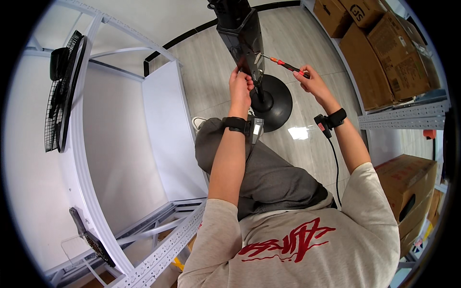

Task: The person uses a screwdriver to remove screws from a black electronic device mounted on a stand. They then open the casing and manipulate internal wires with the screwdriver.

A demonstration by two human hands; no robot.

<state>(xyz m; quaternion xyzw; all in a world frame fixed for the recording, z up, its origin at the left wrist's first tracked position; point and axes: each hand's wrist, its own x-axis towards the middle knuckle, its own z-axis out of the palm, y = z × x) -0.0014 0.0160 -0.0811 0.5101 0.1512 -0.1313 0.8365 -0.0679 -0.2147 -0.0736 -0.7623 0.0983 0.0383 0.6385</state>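
- Blk pedestal stand (238,37): upright-ish on floor, ahead of the person; its rnd base (282,106) is flat on the tiles, pole up to the housing.
- L hand (241,88): at lower end of housing, nr side, fingers curled in close tog.; can't tell if they're clamped on it or just touching.
- R hand (312,82): fingers closed round red/blk handle of screwdriver (287,65), held out to the R of the stand.
- Screwdriver shaft pts L, away from fingers, tip at or just beside housing's R edge; contact unclear.
- R fingers themselves well apart from stand.
- Wire fan grille (54,113) on L rack; cardboard boxes (367,67) on R shelving.
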